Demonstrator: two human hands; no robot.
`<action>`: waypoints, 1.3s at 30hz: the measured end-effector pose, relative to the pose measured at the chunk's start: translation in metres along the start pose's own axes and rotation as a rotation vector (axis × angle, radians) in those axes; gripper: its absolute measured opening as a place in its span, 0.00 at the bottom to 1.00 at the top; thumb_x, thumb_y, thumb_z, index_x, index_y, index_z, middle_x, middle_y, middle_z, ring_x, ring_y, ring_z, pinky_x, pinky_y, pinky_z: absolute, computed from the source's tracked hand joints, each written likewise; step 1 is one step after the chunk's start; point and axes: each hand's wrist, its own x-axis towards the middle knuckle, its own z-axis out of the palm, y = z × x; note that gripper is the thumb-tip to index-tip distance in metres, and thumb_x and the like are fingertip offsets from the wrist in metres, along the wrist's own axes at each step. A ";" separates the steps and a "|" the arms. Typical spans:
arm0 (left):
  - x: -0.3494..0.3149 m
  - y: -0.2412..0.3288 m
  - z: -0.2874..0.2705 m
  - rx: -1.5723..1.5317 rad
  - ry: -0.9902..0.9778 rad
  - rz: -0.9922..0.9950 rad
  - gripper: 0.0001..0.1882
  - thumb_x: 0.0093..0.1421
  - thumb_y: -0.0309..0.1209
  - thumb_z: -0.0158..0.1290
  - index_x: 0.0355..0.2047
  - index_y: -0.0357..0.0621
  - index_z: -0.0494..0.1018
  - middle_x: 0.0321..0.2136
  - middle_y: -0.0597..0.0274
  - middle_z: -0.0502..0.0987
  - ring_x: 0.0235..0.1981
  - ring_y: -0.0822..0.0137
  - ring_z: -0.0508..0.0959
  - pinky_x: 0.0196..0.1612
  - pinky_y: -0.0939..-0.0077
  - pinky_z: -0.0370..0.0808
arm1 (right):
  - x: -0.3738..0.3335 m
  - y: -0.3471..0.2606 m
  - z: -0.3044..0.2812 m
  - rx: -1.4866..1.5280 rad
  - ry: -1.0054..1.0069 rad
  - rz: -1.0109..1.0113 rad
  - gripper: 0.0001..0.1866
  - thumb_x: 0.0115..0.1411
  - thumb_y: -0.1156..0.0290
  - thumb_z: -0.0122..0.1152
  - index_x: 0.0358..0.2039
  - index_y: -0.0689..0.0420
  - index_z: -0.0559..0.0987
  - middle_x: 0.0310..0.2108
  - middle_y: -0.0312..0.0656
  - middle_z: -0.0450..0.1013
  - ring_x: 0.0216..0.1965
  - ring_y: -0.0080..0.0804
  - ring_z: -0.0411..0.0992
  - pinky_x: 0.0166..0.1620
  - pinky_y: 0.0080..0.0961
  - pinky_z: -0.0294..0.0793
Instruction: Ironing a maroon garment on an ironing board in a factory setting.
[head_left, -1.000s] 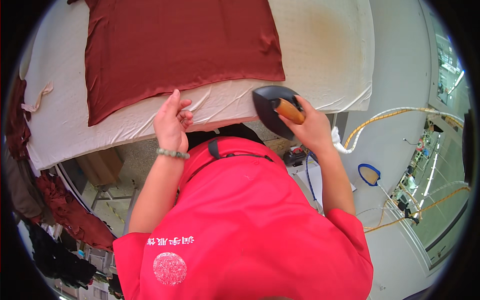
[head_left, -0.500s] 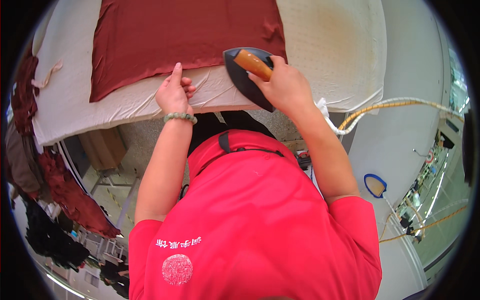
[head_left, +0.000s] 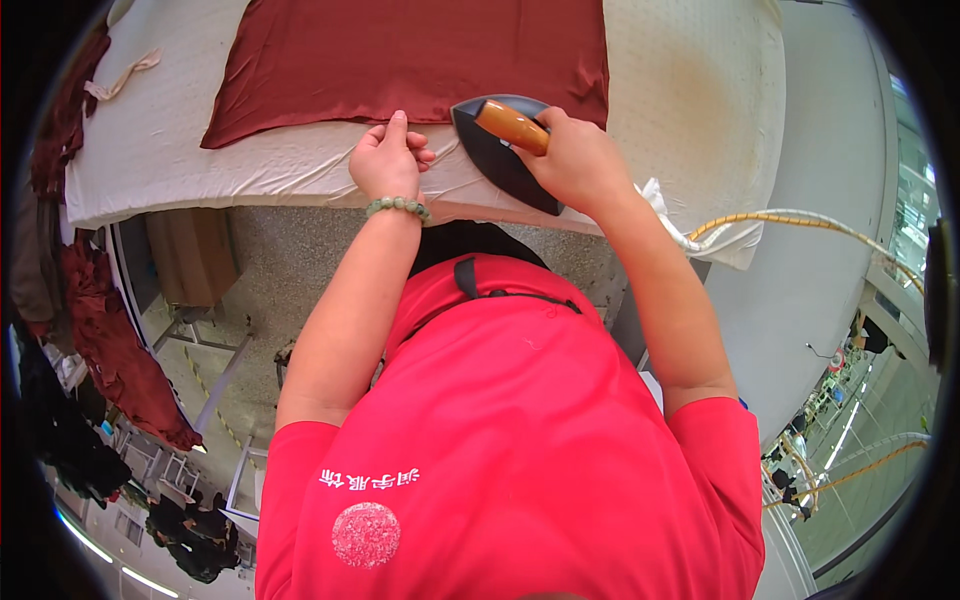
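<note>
A dark red cloth [head_left: 420,60] lies spread over the white padded ironing table [head_left: 680,160]. At its near edge is my left hand [head_left: 388,165], with the thumb stretched along the hem and the other fingers curled in; it appears to pinch the hem, though the fingertips are partly hidden. My right hand [head_left: 580,165] is wrapped round the orange-brown handle of a dark iron [head_left: 490,165]. The iron's pointed plate straddles the near edge of the cloth and the white cover, just right of my left hand.
A white and yellow hose [head_left: 780,217] runs off to the right from beside my right wrist. Dark red garments [head_left: 120,350] hang at the left, near a brown box [head_left: 190,255] under the table. A pale strip of fabric [head_left: 125,72] lies at the table's far left.
The view has shifted, so the cloth and table sit farther right and higher. My left hand is a little closer to the iron. My right hand keeps hold of the iron.
</note>
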 end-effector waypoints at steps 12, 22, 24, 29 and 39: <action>-0.003 0.006 -0.004 0.028 -0.016 -0.010 0.12 0.69 0.35 0.58 0.39 0.37 0.71 0.18 0.62 0.77 0.13 0.71 0.75 0.15 0.79 0.69 | 0.027 -0.038 0.006 -0.076 -0.097 -0.138 0.24 0.61 0.57 0.66 0.51 0.60 0.77 0.37 0.55 0.82 0.41 0.56 0.81 0.45 0.47 0.79; 0.090 0.093 -0.157 0.739 0.287 0.698 0.29 0.62 0.41 0.66 0.55 0.36 0.70 0.28 0.63 0.79 0.28 0.68 0.79 0.36 0.73 0.79 | 0.018 -0.045 0.004 -0.089 -0.104 -0.071 0.27 0.60 0.59 0.67 0.55 0.60 0.73 0.36 0.57 0.81 0.40 0.57 0.80 0.45 0.48 0.79; 0.123 0.117 -0.186 0.897 0.342 0.878 0.29 0.61 0.42 0.67 0.54 0.36 0.71 0.29 0.63 0.80 0.30 0.66 0.80 0.39 0.72 0.79 | 0.019 -0.047 0.005 -0.101 -0.122 -0.045 0.28 0.60 0.59 0.67 0.56 0.59 0.72 0.36 0.57 0.81 0.40 0.58 0.80 0.45 0.49 0.79; 0.162 0.162 -0.198 1.178 -0.055 0.622 0.24 0.59 0.41 0.70 0.47 0.36 0.77 0.33 0.62 0.81 0.34 0.66 0.80 0.41 0.68 0.79 | 0.020 -0.052 0.000 -0.157 -0.178 -0.002 0.29 0.60 0.60 0.67 0.58 0.58 0.72 0.36 0.57 0.81 0.41 0.58 0.80 0.45 0.49 0.79; 0.159 0.220 -0.211 0.538 -0.403 0.196 0.11 0.66 0.31 0.62 0.42 0.35 0.78 0.30 0.60 0.83 0.29 0.74 0.81 0.35 0.80 0.77 | 0.012 -0.094 0.003 0.137 0.119 0.225 0.36 0.58 0.54 0.74 0.61 0.61 0.72 0.38 0.55 0.82 0.42 0.55 0.81 0.45 0.41 0.79</action>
